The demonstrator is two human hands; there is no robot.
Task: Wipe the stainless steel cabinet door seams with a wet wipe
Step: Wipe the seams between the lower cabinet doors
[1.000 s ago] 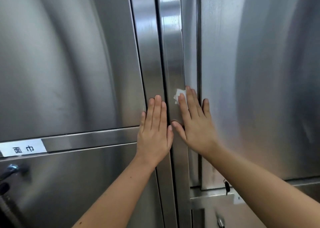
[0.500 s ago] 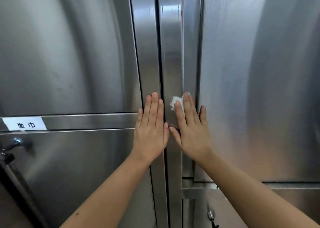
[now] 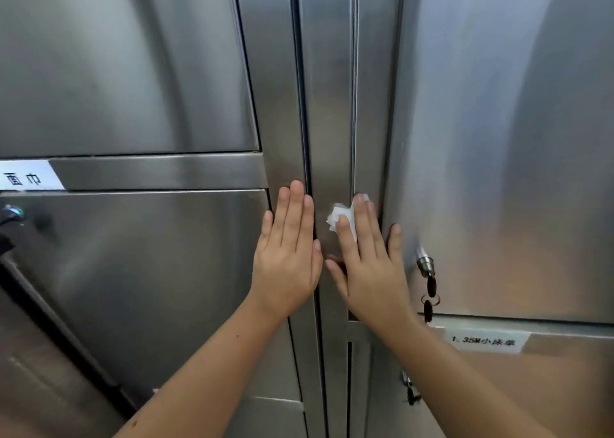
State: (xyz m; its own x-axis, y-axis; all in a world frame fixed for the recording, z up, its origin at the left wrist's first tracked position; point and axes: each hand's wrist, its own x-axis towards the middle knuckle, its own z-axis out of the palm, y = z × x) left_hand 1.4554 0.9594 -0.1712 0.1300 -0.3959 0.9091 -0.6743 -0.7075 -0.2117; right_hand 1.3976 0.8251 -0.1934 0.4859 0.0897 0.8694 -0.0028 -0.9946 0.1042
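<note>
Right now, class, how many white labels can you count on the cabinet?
2. The left label is at the far left edge; the right label sits lower right, below the keys. More may be out of view.

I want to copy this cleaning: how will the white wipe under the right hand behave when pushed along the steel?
The wet wipe looks crumpled, bunching out beside the flat fingers of the right hand, so it is probably soft and floppy. It seems thin, likely very light. On the smooth steel strip it should slide easily, perhaps bunching further.
</note>
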